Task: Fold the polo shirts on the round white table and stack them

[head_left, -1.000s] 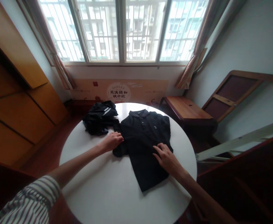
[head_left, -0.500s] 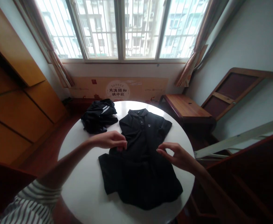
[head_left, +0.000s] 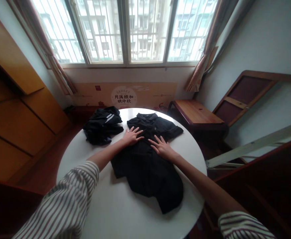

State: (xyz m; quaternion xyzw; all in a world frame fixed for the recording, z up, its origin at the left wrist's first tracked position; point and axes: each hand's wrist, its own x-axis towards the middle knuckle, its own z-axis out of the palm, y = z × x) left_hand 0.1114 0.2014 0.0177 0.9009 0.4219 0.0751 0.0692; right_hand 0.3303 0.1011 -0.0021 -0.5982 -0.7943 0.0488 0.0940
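Black polo shirt lies flat on the round white bench, long axis running from far collar to near hem; left hand and right hand press its chest, fingers spread, unclamped; left hand sits nearer the collar.

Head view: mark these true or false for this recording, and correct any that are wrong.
1. The left hand lies flat on the black polo shirt. True.
2. The right hand pinches the shirt's collar. False: it lies flat on the shirt, fingers spread.
3. A bunched dark garment lies to the left of the shirt. True.
4. The table is square. False: the white table is round.
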